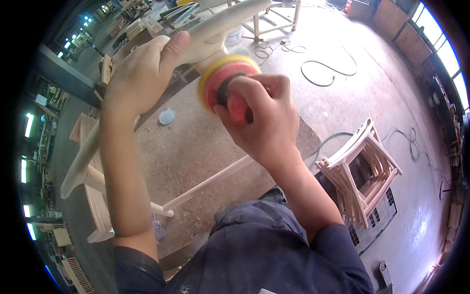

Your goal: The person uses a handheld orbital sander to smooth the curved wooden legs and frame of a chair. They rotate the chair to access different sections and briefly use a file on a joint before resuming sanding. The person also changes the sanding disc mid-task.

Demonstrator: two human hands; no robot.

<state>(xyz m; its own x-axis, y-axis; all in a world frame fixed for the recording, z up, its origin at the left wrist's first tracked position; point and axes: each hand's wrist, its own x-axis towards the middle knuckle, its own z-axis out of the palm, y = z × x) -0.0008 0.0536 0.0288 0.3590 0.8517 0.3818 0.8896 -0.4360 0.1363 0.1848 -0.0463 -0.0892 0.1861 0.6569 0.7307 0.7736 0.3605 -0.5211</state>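
My left hand point(139, 76) is closed over a pale, smooth, curved wooden chair frame point(223, 25), thumb on top; its other fingertips are hidden behind the wood. In my right hand point(268, 117) is a round sander point(234, 73) with a red body and a yellow pad edge, blurred by motion. The pad is tilted up against or very near the underside of the curved rail; I cannot tell whether it touches. A long wooden rod point(210, 181) of the frame runs below my hands, over a dusty brown work surface point(196, 137).
On the work surface lies a small whitish disc point(167, 115). Stacked wooden chair parts point(95, 206) stand to the left. At right, a pile of slim wooden frames point(356, 193) rests low. Dark hoses point(318, 84) loop across the floor. A wooden stand point(296, 17) is at the back.
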